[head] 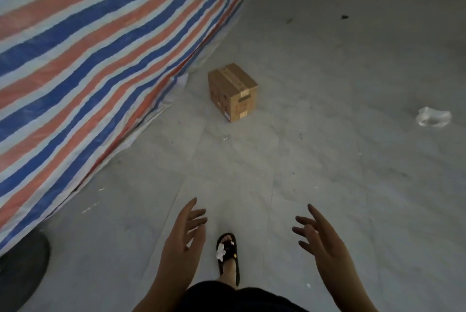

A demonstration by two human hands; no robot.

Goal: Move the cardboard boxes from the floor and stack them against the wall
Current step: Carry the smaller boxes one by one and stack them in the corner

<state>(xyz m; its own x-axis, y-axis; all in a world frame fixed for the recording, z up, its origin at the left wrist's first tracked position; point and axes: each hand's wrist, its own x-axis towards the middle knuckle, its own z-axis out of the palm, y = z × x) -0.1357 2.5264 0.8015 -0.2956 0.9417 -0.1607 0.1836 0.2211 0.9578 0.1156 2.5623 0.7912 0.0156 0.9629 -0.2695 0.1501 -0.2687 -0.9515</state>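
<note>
One taped brown cardboard box stands upright on the grey floor, close to the foot of a striped tarpaulin. My left hand and my right hand are held out low in front of me, palms facing each other, fingers spread and empty. Both hands are well short of the box, with bare floor between them and it. A foot in a black sandal is planted between my hands.
A blue, red and white striped tarpaulin covers a large mass along the left. A crumpled clear plastic bag lies on the floor at right. A dark round object sits at the lower left. Brown items show at the far top right.
</note>
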